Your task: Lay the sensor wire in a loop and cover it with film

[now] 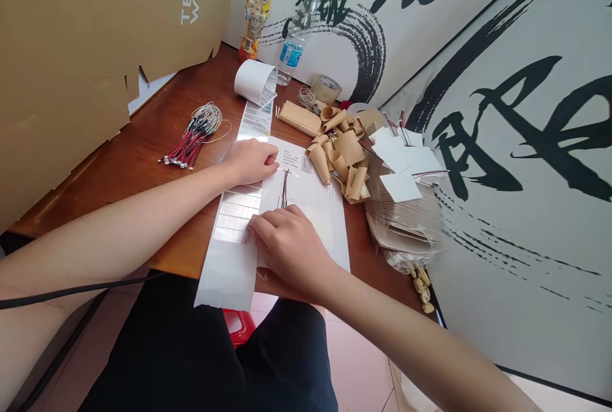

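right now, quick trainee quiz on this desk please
1. True or false: the right hand rests on the white sheet, near the short red-and-black wires.
2. What colours is the wire bundle on the wooden desk? A red and black, B blue and green, C orange and purple.
3. What stands just past the roll of white labels, with a blue cap?

Key: 1 true; 2 A; 3 a plastic water bottle.

Bright, even light, faint shadows, distortion bending the edges.
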### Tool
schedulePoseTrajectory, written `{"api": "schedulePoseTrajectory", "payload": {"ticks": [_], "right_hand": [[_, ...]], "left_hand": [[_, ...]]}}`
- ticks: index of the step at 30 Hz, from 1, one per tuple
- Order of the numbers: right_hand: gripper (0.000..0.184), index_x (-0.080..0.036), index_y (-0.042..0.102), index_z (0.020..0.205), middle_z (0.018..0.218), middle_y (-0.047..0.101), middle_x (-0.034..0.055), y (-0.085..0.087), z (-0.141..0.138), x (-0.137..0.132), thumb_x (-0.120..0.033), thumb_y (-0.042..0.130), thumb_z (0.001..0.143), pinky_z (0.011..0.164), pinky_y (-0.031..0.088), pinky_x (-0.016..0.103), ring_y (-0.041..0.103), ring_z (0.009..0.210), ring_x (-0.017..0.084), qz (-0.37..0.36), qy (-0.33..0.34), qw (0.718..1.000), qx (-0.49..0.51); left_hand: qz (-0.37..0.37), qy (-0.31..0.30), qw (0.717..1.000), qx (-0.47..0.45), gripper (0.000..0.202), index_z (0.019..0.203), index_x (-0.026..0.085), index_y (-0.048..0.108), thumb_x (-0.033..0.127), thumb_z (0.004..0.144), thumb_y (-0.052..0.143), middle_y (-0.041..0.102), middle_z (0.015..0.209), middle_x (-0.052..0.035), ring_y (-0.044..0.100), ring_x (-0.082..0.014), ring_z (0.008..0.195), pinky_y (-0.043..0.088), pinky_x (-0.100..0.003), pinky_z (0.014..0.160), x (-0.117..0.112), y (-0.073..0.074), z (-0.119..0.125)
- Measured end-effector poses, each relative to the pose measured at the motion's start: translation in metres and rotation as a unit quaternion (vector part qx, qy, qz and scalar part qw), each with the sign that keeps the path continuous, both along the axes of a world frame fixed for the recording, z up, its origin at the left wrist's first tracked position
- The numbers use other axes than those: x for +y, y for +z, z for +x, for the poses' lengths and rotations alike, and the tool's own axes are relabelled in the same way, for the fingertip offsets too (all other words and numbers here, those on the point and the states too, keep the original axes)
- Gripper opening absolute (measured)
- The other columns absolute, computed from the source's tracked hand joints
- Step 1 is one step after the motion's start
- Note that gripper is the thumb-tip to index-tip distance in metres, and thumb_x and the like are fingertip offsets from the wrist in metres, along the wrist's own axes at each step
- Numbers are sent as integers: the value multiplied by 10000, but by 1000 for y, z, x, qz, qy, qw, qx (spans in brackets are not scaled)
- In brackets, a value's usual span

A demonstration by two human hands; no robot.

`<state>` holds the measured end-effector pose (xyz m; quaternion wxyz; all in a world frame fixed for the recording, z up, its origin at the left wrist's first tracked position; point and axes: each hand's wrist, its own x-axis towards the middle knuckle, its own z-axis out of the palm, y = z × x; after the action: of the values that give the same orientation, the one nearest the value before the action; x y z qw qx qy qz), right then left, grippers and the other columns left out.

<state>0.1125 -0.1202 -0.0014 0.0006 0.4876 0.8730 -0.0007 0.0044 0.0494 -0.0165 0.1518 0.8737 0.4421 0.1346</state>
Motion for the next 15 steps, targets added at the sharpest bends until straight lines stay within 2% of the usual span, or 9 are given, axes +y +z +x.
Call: {"api": "schedulePoseTrajectory", "payload": {"ticks": [2, 3, 6, 8, 12, 15], "right_hand": [[250, -151, 709, 892, 853, 729, 66, 8, 3, 3, -117, 494, 1014, 749, 307, 374, 583, 779, 203, -24, 1, 1000, 17], [235, -156, 724, 937, 920, 744, 75, 11, 5, 4, -156, 507, 1030, 766, 311, 377, 594, 836, 215, -35, 19, 999, 26], [111, -164, 741, 994, 1093, 746, 97, 17, 7, 5, -212, 650, 952, 792, 316, 387, 587, 937, 245, -49, 70, 996, 22], [129, -156, 741, 984, 1128, 734, 100, 17, 7, 6, -228, 714, 880, 786, 316, 394, 571, 939, 255, -47, 96, 994, 5], [90, -153, 708, 915, 975, 700, 88, 13, 6, 7, -234, 670, 910, 737, 306, 390, 528, 855, 232, -18, 142, 990, -9], [95, -160, 665, 854, 898, 653, 79, 10, 5, 8, -188, 617, 931, 696, 301, 377, 508, 789, 216, -2, 153, 988, -8]], "left_hand": [[0, 0, 1000, 0, 230, 705, 235, 552, 370, 886, 591, 709, 776, -23, 636, -238, 812, 331, -340, 671, 1, -1, 0], [0, 0, 1000, 0, 227, 707, 236, 557, 372, 887, 589, 709, 778, -23, 636, -239, 814, 334, -340, 674, 1, -2, 0], [1, 0, 1000, 1, 220, 714, 240, 569, 379, 884, 585, 707, 778, -24, 635, -242, 814, 341, -340, 685, 3, -4, 1], [2, 0, 1000, 1, 225, 714, 240, 570, 388, 882, 586, 698, 765, -24, 629, -242, 803, 338, -341, 687, 3, -4, 1], [2, 2, 1000, 4, 242, 702, 236, 557, 390, 886, 592, 681, 727, -21, 617, -235, 769, 315, -342, 665, 2, -1, 2], [1, 3, 1000, 10, 236, 706, 238, 570, 388, 886, 592, 687, 728, -17, 617, -229, 766, 317, -339, 662, 1, 0, 2]]}}
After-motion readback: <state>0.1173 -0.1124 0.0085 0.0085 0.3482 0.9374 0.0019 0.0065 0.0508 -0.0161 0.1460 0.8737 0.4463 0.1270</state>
